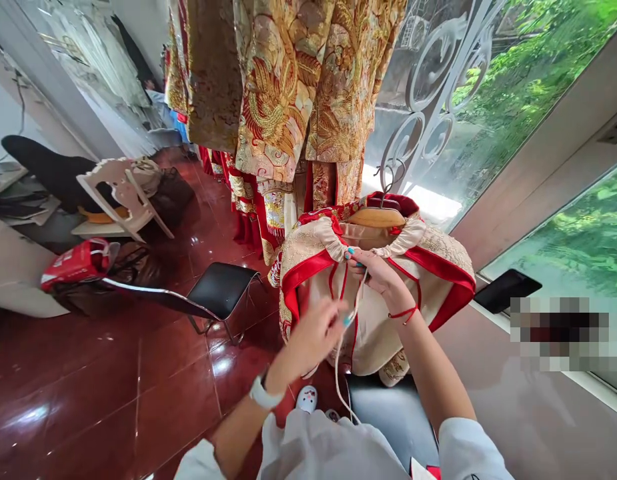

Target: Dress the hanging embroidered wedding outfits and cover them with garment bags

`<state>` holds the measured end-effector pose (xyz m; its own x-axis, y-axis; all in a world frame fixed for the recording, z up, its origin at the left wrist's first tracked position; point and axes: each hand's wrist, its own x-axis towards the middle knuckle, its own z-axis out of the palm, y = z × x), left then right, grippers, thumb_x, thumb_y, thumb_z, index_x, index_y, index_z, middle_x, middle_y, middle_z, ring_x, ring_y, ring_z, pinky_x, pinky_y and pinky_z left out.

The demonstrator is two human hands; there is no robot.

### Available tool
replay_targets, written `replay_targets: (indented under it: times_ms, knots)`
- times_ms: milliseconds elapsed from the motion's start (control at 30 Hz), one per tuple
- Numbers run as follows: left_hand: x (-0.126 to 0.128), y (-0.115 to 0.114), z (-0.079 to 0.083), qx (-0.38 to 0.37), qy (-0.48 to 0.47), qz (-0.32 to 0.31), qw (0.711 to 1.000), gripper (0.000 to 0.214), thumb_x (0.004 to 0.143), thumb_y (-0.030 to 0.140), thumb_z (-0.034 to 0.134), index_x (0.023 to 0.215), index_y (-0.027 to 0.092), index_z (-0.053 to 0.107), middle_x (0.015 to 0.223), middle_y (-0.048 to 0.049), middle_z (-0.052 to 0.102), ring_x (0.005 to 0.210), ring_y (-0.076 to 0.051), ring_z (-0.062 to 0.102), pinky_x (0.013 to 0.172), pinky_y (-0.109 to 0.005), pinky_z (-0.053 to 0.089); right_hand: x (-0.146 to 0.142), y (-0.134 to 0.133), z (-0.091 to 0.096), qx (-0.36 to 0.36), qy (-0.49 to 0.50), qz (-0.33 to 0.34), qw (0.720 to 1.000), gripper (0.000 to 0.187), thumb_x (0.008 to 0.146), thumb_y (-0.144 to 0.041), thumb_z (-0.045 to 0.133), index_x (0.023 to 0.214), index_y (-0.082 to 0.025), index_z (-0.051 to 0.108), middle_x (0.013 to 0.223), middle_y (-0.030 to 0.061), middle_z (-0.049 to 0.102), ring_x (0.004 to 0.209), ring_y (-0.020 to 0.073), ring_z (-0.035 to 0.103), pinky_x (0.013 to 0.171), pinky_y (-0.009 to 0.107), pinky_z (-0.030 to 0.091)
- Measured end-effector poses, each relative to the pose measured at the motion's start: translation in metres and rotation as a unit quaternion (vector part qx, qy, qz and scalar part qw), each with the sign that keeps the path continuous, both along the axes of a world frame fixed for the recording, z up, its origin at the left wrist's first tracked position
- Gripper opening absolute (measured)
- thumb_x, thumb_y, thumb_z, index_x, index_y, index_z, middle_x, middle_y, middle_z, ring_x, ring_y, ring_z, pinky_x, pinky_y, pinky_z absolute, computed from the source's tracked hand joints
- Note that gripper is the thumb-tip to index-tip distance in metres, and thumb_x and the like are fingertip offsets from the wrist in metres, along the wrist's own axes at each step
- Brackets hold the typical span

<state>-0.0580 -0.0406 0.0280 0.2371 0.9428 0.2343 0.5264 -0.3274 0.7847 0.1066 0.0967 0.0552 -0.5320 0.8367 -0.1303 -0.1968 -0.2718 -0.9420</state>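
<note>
An embroidered jacket (pixel 383 320) with cream lining and red trim hangs on a wooden hanger (pixel 375 217), its inside facing me. A gathered cream band (pixel 331 239) runs along its neckline. My right hand (pixel 375 268), wearing a red string bracelet, is closed in a pinch at the middle of this band. From under its fingers a white cord (pixel 339 380) runs down toward my lap. Lower and to the left, my left hand (pixel 313 337), with a white watch, is blurred by motion. Its fingers are curled together at the cord, which passes by its fingertips.
Gold and red embroidered garments (pixel 283 87) hang behind the jacket. A black chair (pixel 223 290) stands on the left, a dark seat (pixel 395 413) below the jacket. A window with white scrollwork (pixel 433 67) is at right, with a dark phone-like slab (pixel 508 290) on its sill.
</note>
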Motion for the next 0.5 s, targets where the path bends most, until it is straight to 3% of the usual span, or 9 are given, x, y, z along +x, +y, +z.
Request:
replay_targets:
  times_ms: [67, 100, 167, 233, 367, 500]
  knots:
    - [-0.024, 0.048, 0.035, 0.179, 0.064, 0.053, 0.980, 0.038, 0.095, 0.026, 0.041, 0.124, 0.020, 0.064, 0.128, -0.0129, 0.064, 0.122, -0.026, 0.057, 0.107, -0.043, 0.043, 0.002, 0.001, 0.001, 0.001, -0.005, -0.004, 1.000, 0.043, 0.067, -0.042, 0.082, 0.069, -0.021, 0.044, 0.057, -0.0095, 0.033, 0.049, 0.0048, 0.018, 0.044, 0.021, 0.012]
    - [-0.034, 0.073, 0.051, 0.238, 0.124, 0.041, 0.962, 0.039, 0.094, 0.022, 0.041, 0.126, 0.018, 0.063, 0.130, -0.0127, 0.064, 0.128, -0.026, 0.053, 0.113, -0.046, 0.037, 0.002, 0.000, 0.002, 0.001, -0.005, -0.005, 1.000, 0.045, 0.065, -0.043, 0.082, 0.068, -0.021, 0.043, 0.056, -0.0095, 0.033, 0.049, 0.0047, 0.017, 0.045, 0.022, 0.012]
    - [-0.047, 0.117, 0.075, 0.302, 0.242, -0.056, 0.920, 0.034, 0.093, 0.024, 0.047, 0.120, 0.018, 0.067, 0.127, -0.0112, 0.067, 0.129, -0.027, 0.051, 0.116, -0.048, 0.033, 0.003, -0.001, 0.005, 0.000, -0.006, -0.006, 1.000, 0.046, 0.063, -0.044, 0.083, 0.067, -0.021, 0.044, 0.056, -0.0092, 0.035, 0.049, 0.0045, 0.017, 0.045, 0.022, 0.011]
    - [-0.051, 0.150, 0.090, 0.326, 0.330, -0.146, 0.874, 0.029, 0.090, 0.031, 0.056, 0.111, 0.018, 0.070, 0.122, -0.0109, 0.070, 0.126, -0.027, 0.053, 0.117, -0.048, 0.031, 0.003, -0.002, 0.007, -0.001, -0.008, -0.004, 1.000, 0.045, 0.062, -0.044, 0.083, 0.067, -0.020, 0.046, 0.056, -0.0087, 0.038, 0.049, 0.0045, 0.018, 0.046, 0.023, 0.011]
    - [-0.042, 0.177, 0.104, 0.347, 0.399, -0.264, 0.807, 0.016, 0.081, 0.031, 0.062, 0.086, 0.019, 0.072, 0.099, -0.0107, 0.074, 0.110, -0.025, 0.061, 0.110, -0.040, 0.039, 0.000, -0.003, 0.010, -0.003, -0.003, -0.007, 1.000, 0.044, 0.061, -0.045, 0.083, 0.066, -0.020, 0.047, 0.055, -0.0084, 0.040, 0.048, 0.0044, 0.019, 0.046, 0.024, 0.010]
    - [-0.028, 0.181, 0.110, 0.343, 0.410, -0.325, 0.780, 0.015, 0.077, 0.030, 0.060, 0.066, 0.022, 0.065, 0.078, -0.0070, 0.073, 0.078, -0.021, 0.063, 0.093, -0.037, 0.045, 0.001, -0.003, 0.013, -0.003, -0.007, -0.027, 1.000, 0.047, 0.060, -0.049, 0.084, 0.065, -0.019, 0.047, 0.055, -0.0086, 0.038, 0.047, 0.0039, 0.019, 0.045, 0.024, 0.009]
